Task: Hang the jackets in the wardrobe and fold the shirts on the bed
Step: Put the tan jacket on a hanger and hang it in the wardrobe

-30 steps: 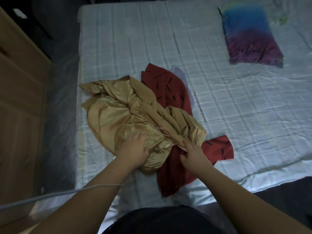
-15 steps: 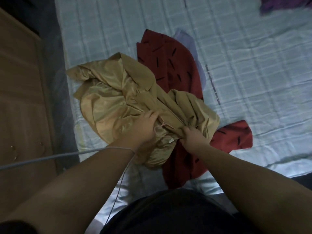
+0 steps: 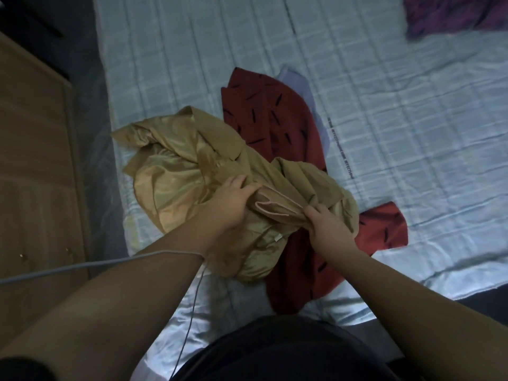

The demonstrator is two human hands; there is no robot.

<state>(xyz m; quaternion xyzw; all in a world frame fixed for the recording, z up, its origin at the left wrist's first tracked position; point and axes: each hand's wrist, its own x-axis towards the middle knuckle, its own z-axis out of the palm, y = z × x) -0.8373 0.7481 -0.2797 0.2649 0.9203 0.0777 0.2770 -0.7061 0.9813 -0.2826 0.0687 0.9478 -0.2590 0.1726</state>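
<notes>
The tan jacket [image 3: 192, 182] lies crumpled near the edge of the bed [image 3: 412, 133], its shiny lining turned outward, with its far side draped over a red shirt [image 3: 269, 116]. The left hand [image 3: 228, 202] holds a ridge of cloth at the jacket's middle between thumb and fingers. Just beside it, the right hand [image 3: 327, 224] has its grip pinched on a bunch of the same fabric.

Both grips sit on loose mid-body folds rather than on the collar or shoulders. A lift from here would likely bring the jacket up as a tangle, inside out and awkward to put on a hanger. The lining looks slick, so a fold could slide out of either grip. The red shirt under the jacket may also be dragged along, or pulled off the bed edge, and a lilac garment [image 3: 297, 83] beyond it could be disturbed too. A thin cable [image 3: 82, 266] crosses the left forearm on the near side of the jacket and might snag on the cloth.

A second ago the left hand rested lower on the lining and the right held the jacket's near hem. Both have since closed toward the middle, and a pale folded edge now shows between them. The view has also tilted down, so only a corner of the purple pillow [image 3: 445, 15] remains in view, far beyond the jacket.
</notes>
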